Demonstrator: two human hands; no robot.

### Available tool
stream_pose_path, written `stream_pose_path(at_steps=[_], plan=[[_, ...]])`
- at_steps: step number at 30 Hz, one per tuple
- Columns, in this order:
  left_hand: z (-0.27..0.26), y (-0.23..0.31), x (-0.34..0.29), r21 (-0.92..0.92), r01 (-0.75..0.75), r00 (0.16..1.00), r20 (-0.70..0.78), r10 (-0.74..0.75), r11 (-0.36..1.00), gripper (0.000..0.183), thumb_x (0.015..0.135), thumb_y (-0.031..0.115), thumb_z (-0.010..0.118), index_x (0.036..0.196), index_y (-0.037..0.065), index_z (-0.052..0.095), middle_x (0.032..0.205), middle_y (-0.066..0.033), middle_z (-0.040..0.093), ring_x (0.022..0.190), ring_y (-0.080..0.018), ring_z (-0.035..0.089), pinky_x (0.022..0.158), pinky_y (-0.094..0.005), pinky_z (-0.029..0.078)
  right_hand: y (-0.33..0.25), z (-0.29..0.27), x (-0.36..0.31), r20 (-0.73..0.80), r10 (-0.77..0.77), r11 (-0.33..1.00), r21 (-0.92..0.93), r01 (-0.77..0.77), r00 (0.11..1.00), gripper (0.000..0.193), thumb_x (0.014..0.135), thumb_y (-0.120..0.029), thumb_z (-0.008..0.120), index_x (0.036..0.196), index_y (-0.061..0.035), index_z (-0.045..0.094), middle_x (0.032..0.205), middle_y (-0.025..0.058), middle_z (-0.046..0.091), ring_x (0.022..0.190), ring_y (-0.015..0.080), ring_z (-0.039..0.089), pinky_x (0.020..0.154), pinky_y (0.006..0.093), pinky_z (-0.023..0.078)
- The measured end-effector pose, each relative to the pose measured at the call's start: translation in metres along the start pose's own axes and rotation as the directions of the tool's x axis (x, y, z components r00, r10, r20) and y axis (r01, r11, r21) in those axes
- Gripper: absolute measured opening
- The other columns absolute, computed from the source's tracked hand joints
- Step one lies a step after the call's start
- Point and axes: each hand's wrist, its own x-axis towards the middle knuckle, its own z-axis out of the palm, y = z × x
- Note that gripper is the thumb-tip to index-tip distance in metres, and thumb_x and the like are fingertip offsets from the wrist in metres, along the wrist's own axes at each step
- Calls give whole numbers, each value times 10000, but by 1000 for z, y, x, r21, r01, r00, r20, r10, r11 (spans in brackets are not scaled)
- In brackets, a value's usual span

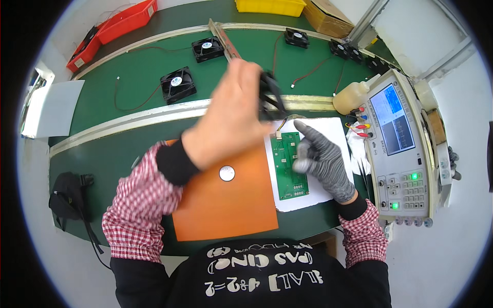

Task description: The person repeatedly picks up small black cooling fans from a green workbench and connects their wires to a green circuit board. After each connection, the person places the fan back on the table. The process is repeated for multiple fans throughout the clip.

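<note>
My bare left hand [228, 115], smeared by motion, is raised over the work area with its fingers round a black cooling fan [270, 95]. The fan is blurred and partly hidden behind the hand. My right hand [326, 161] wears a grey knit glove and hovers at the right side of a green circuit board [288, 169]. Its index finger and thumb are spread apart, with nothing seen between them. The board lies on a white sheet [328, 128], and a few coloured wires run from the white connector [279, 135] at its top edge.
An orange mat [226, 210] with a white round spot lies left of the board. Beyond the rail sit several black fans [177, 84] with trailing leads. A test instrument [398, 149] with a lit screen and a plastic bottle [352, 97] stand right. Red bins [126, 23] are far left.
</note>
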Motion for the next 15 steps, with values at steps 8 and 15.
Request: stream_pose_path(at_steps=[8, 15], plan=[[-100, 31, -18, 335, -417, 779, -347, 522, 845, 518, 780, 297, 842, 1138, 19, 590, 1197, -168, 568, 965, -314, 634, 822, -375, 553, -14, 22, -32, 823, -175, 984, 168, 63, 541, 109, 845, -111, 755, 889, -24, 705, 889, 70, 651, 938, 199, 683, 792, 329, 527], [-119, -47, -56, -643, 396, 687, -267, -676, 656, 220, 1009, 249, 563, 1130, 66, 576, 1017, -41, 603, 819, -134, 614, 658, -257, 506, -20, -8, -16, 438, -190, 975, -25, 223, 879, 154, 850, -150, 745, 974, -60, 725, 947, 58, 669, 894, 183, 650, 812, 312, 523]])
